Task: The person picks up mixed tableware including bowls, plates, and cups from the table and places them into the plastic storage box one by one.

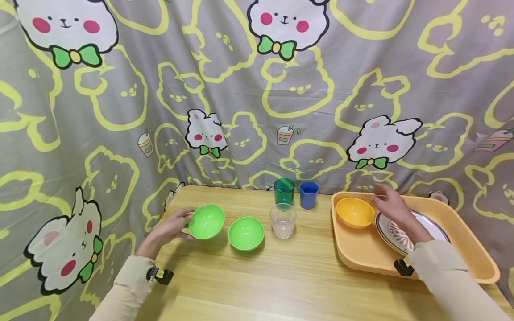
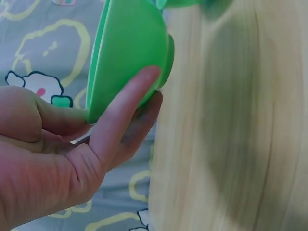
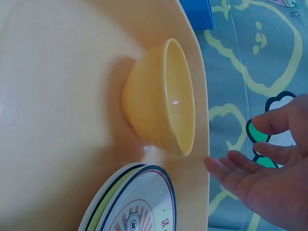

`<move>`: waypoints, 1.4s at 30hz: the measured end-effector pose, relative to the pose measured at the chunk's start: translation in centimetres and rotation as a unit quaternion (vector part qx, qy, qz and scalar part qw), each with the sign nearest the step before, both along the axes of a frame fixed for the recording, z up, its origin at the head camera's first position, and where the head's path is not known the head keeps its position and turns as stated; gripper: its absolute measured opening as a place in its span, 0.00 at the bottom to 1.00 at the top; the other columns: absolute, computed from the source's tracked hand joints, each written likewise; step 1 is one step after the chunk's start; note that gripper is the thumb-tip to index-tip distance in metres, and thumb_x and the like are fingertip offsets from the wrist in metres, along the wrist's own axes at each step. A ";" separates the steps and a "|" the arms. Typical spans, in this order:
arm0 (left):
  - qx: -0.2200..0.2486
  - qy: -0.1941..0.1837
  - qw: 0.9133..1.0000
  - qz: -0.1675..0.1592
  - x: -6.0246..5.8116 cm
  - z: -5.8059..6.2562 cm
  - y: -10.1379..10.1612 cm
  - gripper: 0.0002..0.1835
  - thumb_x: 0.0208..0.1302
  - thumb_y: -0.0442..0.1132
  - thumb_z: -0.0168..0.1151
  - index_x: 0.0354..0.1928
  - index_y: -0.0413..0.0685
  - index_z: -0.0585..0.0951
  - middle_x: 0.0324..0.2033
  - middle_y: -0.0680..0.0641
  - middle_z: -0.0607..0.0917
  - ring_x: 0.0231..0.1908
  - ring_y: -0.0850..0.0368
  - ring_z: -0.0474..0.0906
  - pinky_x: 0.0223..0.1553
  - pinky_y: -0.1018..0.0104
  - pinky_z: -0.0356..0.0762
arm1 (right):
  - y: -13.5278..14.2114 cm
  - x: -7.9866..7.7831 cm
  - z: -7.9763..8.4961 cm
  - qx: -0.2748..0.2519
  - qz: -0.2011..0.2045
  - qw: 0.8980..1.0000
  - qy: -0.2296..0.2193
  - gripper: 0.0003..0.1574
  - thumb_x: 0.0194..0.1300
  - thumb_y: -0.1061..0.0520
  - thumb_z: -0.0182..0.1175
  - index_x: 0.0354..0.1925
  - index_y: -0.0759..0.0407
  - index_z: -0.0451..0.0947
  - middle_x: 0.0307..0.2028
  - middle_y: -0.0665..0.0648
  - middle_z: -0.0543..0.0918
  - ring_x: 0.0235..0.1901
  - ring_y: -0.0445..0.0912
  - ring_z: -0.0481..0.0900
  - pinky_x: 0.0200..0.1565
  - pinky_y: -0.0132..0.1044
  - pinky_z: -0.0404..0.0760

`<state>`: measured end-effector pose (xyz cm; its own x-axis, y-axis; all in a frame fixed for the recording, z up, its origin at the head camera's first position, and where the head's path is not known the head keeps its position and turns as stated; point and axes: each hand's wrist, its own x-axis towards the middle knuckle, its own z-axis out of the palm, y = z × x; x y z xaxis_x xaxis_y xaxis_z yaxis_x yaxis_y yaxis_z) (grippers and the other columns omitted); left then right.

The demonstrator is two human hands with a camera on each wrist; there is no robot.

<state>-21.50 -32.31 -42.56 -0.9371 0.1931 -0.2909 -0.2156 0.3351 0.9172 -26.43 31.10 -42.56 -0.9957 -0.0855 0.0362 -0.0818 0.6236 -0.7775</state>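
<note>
**Green bowl (image 1: pixel 206 221) in left hand (image 1: pixel 172 225); yellow bowl (image 1: pixel 355 213) beside right hand (image 1: pixel 390 203)**

Head view: The green bowl was tilted at the left of the wooden bench (image 1: pixel 257 285), gripped at its left side. To its right: second green bowl (image 1: pixel 246 234), upright; clear tumbler (image 1: pixel 283 223); dark green tumbler (image 1: pixel 284 191), behind the clear one; blue hexagonal cup (image 1: pixel 308 195). At right, orange tray (image 1: pixel 361 254), containing the yellow bowl and stacked patterned plates (image 1: pixel 395 234). Behind: printed curtain (image 1: pixel 241 111).

Left wrist view: The thumb lay at the green bowl's rim, the other fingers against its outer wall, pinching it.

Right wrist view: Fingers were spread, slightly bent, near the tray's edge and apart from the yellow bowl. The plates lay just beside that bowl.
</note>
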 end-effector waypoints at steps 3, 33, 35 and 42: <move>0.023 0.001 1.000 0.007 -0.3 0.1 0.4 0.26 0.83 0.32 0.33 0.78 0.32 0.53 0.67 0.21 0.63 0.52 0.41 0.80 0.49 0.41 0.85 | -0.2 0.2 0.1 -0.001 -0.003 1.000 0.024 0.37 0.77 0.61 0.48 0.75 0.78 0.50 0.66 0.85 0.63 0.64 0.79 0.64 0.63 0.70 0.69; 0.199 0.064 0.977 0.030 -1.9 0.3 6.8 0.25 0.83 0.30 0.34 0.76 0.30 0.55 0.70 0.28 0.61 0.61 0.41 0.74 0.57 0.40 0.79 | -4.2 2.1 0.3 -0.039 -0.039 0.986 0.157 0.33 0.77 0.60 0.55 0.74 0.68 0.62 0.63 0.76 0.74 0.63 0.68 0.72 0.63 0.51 0.77; 0.202 0.070 0.977 0.024 -2.0 0.3 7.1 0.25 0.83 0.30 0.34 0.76 0.29 0.56 0.70 0.28 0.62 0.61 0.42 0.74 0.56 0.41 0.80 | -4.5 2.1 0.2 -0.051 -0.036 0.985 0.161 0.33 0.77 0.60 0.55 0.74 0.68 0.62 0.63 0.76 0.74 0.63 0.68 0.72 0.64 0.55 0.75; 0.218 0.066 0.973 0.031 -2.4 0.5 8.4 0.26 0.82 0.31 0.38 0.77 0.33 0.56 0.69 0.29 0.62 0.61 0.40 0.74 0.54 0.43 0.83 | -5.7 2.4 -0.1 -0.077 -0.035 0.983 0.161 0.34 0.78 0.57 0.55 0.75 0.66 0.61 0.65 0.73 0.73 0.64 0.67 0.71 0.62 0.64 0.72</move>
<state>-23.92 -23.87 -42.03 -0.9744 0.2136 -0.0702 -0.0935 -0.1012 0.9905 -24.06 25.39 -42.65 -0.9335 0.0151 0.3583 -0.3003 0.5130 -0.8042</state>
